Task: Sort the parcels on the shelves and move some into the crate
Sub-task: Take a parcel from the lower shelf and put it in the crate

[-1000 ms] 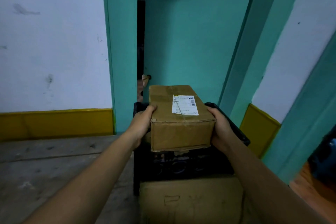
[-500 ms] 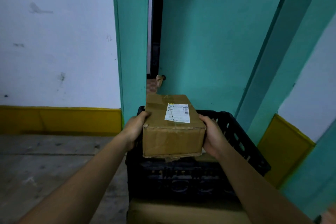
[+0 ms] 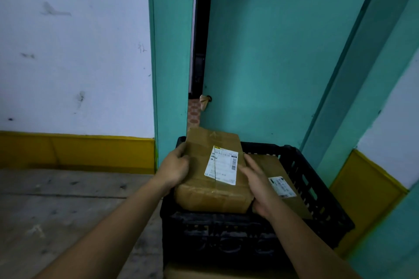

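Brown parcel [image 3: 204,195] held at the black crate [image 3: 317,188], both my hands on it.
My left hand [image 3: 176,165] curls over its left edge, and my right hand [image 3: 256,181] presses flat-fingered against its right side. It is over the crate's left half, just beside a flatter labelled parcel [image 3: 272,165] lying inside on the right.

Nothing legible: white shipping label [image 3: 221,166] atop brown parcel [image 3: 213,195], barcode [image 3: 234,164] along its 3 o'clock edge, print blurred. Second label [image 3: 281,186] on flat parcel [image 3: 267,165] at 3 o'clock, equally unreadable.
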Available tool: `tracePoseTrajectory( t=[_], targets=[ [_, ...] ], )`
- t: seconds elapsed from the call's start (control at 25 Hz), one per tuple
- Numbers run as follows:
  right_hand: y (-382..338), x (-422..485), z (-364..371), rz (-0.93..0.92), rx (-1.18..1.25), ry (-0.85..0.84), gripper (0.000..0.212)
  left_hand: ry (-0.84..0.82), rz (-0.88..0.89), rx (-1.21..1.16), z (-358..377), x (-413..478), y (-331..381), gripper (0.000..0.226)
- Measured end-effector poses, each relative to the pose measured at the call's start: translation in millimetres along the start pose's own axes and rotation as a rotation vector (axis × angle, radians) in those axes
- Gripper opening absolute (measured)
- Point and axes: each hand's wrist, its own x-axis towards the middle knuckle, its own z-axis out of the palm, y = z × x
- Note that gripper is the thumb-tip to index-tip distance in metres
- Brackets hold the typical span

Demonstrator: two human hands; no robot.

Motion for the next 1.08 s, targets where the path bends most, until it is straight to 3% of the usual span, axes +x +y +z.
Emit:
tracePoseTrajectory(
  t=[0.24, 0.48, 0.64, 0.92, 1.08],
  targets=[
    [-6, -4, 8, -0.012, -0.205, -0.037, 0.067, -0.033, 0.044, 0.442, 11, -13, -8, 0.073],
    [-12, -12, 17, -0.082, -0.506, -0.026, 0.074, -0.108, 0.042, 0.647, 14, -11, -20, 0.086],
    [-13, -15, 19, -0.143, -0.65, -0.076, 0.067, -0.148, 0.02, 0.703, 16, -11, -22, 0.089],
    [-8, -16, 17, -0.163, -0.68, -0.066, 0.067, -0.073, 0.05, 0.614, 18, -16, -21, 0.085],
    [-12, -24, 15, -0.162, -0.667, -0.013, 0.062, 0.16, 0.005, 0.166, 8, -31, -22, 0.056]
  ],
)
